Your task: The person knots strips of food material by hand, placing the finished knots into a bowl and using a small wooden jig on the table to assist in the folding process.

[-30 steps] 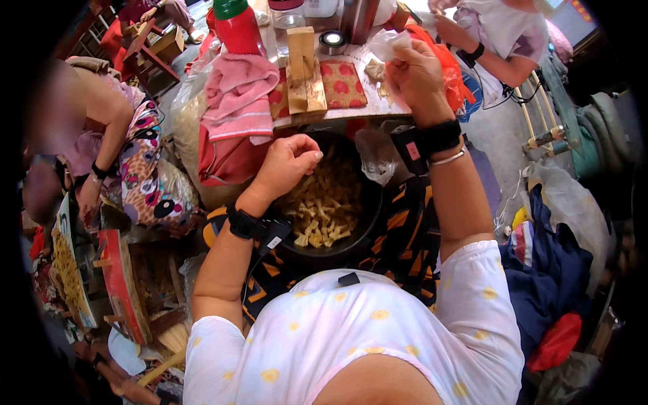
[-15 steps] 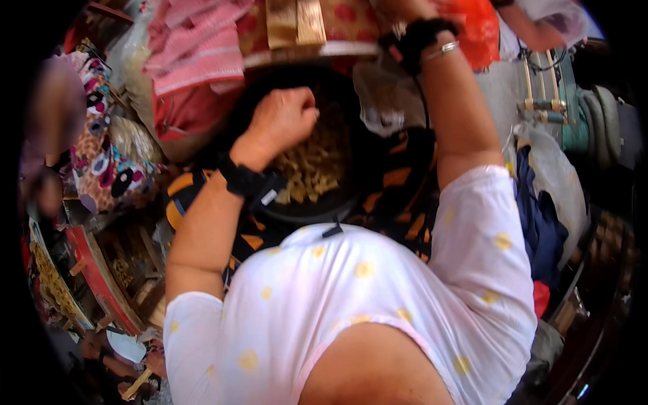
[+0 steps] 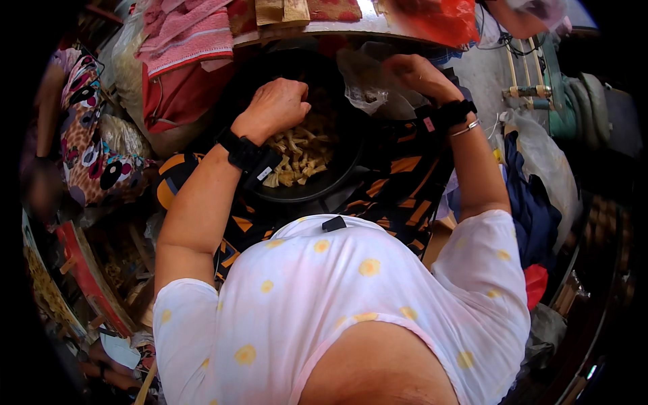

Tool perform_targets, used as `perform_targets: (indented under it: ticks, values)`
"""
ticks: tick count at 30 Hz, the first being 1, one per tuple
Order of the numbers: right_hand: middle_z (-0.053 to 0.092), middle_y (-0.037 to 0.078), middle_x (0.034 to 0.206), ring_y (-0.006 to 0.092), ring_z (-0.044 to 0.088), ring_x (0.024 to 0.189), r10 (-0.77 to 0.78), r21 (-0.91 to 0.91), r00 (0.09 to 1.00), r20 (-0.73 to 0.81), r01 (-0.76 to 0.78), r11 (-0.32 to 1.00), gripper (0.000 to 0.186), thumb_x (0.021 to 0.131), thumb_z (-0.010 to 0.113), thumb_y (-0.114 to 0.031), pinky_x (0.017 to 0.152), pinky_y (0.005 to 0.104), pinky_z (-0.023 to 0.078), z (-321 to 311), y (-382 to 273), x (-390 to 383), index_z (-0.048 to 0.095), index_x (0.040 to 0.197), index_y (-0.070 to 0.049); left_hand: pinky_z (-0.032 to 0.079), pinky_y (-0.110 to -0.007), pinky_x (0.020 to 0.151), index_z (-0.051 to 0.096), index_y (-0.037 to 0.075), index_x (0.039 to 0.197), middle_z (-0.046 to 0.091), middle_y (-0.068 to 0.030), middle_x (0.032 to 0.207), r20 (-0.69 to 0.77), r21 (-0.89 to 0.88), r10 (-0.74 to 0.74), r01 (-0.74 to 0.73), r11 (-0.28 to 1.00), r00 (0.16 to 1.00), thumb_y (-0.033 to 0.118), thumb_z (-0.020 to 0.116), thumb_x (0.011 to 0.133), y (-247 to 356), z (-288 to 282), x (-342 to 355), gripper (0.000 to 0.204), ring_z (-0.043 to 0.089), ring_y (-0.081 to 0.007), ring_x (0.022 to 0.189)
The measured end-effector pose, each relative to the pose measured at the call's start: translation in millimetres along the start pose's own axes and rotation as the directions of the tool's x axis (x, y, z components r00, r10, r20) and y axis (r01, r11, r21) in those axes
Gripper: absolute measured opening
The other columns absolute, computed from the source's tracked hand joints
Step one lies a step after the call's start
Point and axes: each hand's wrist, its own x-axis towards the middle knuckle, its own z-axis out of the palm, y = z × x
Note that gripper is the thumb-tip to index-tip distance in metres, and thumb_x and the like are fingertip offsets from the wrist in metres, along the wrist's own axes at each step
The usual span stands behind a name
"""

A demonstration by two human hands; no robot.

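A round black basin [image 3: 307,194] sits at my lap, holding a heap of pale yellow, knotted-looking strips [image 3: 297,158]. Over its left side, my left hand [image 3: 275,108] is closed, fingers curled in and thumb against them; whatever they hold is hidden. A clear plastic bag [image 3: 368,84] lies at the basin's right rim. Beside and slightly above that bag is my right hand [image 3: 422,75], its fingers bent together and pointing left. Whether they grip the bag's film or a small piece cannot be made out.
A board edge [image 3: 344,25] runs beyond the basin, with a pink towel [image 3: 189,40] at left and a red plastic bag [image 3: 442,20] at right. Wooden frames [image 3: 91,273] stand low on the left, near another person's patterned clothing [image 3: 104,155]. Dark blue cloth [image 3: 530,196] hangs right.
My right hand has come down from the board's far edge to beside the clear bag. My left hand stays closed above the basin, nearly in place. The view has shifted slightly.
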Motion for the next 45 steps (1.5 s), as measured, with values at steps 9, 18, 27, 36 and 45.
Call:
perform_targets:
  ticks: [9, 18, 27, 36, 45]
  values:
    - [0.063, 0.006, 0.101, 0.0135, 0.056, 0.094, -0.079, 0.287, 0.963, 0.259, 0.002, 0.958, 0.027, 0.084, 0.048, -0.009, 0.083, 0.0266, 0.045, 16.8, 78.5, 69.1, 0.059, 0.108, -0.006, 0.049, -0.043, 0.074, 0.064, 0.001, 0.08, 0.062, -0.0211, 0.08, 0.082, -0.004, 0.01, -0.01, 1.0, 0.997, 0.018, 0.058, 0.071, 1.7, 11.8, 13.7, 0.02, 0.06, -0.0369, 0.08]
    - [0.057, 0.011, 0.118, 0.0239, 0.051, 0.112, 0.298, -0.651, 0.829, 0.473, 0.101, 0.752, 0.041, 0.086, 0.046, -0.034, 0.093, 0.0345, 0.041, 51.1, 82.1, 56.2, 0.055, 0.119, -0.011, 0.049, -0.044, 0.072, 0.063, 0.0, 0.081, 0.062, -0.0222, 0.08, 0.015, 0.075, -0.061, 0.06, 0.995, 0.998, 0.017, 0.056, 0.07, -17.6, -4.9, 11.7, 0.021, 0.06, -0.0375, 0.079]
    - [0.057, 0.01, 0.073, 0.0218, 0.055, 0.064, 0.941, 0.074, 0.334, 0.055, -0.941, 0.33, 0.029, 0.081, 0.052, -0.034, 0.058, 0.0389, 0.043, 14.7, 312.3, -124.9, 0.06, 0.084, -0.007, 0.048, -0.044, 0.075, 0.064, 0.001, 0.083, 0.063, -0.0209, 0.082, 0.081, 0.042, -0.036, 0.033, 0.999, 0.996, 0.018, 0.056, 0.07, -2.5, -13.0, 5.3, 0.023, 0.06, -0.0375, 0.081]
    - [0.062, 0.024, 0.083, 0.0395, 0.062, 0.073, 0.572, -0.44, 0.818, -0.064, -0.537, 0.72, 0.076, 0.076, 0.053, -0.012, 0.067, 0.0481, 0.047, 163.3, 147.0, -210.1, 0.013, 0.14, -0.008, 0.048, -0.043, 0.076, 0.064, 0.002, 0.084, 0.063, -0.0205, 0.083, 0.162, 0.101, -0.013, -0.003, 0.995, 0.987, 0.021, 0.059, 0.074, -2.0, 7.5, 4.7, 0.022, 0.06, -0.0362, 0.084]
    - [0.063, 0.016, 0.079, 0.0366, 0.061, 0.08, -0.169, -0.365, 0.921, -0.351, 0.032, 0.93, 0.033, 0.08, 0.055, -0.022, 0.068, 0.0416, 0.047, 157.0, 119.7, -157.8, 0.055, 0.108, -0.006, 0.047, -0.043, 0.075, 0.063, 0.002, 0.088, 0.063, -0.0199, 0.084, 0.257, 0.153, 0.004, -0.045, 0.987, 0.966, 0.019, 0.059, 0.075, 11.8, 24.9, 4.6, 0.022, 0.059, -0.0364, 0.084]
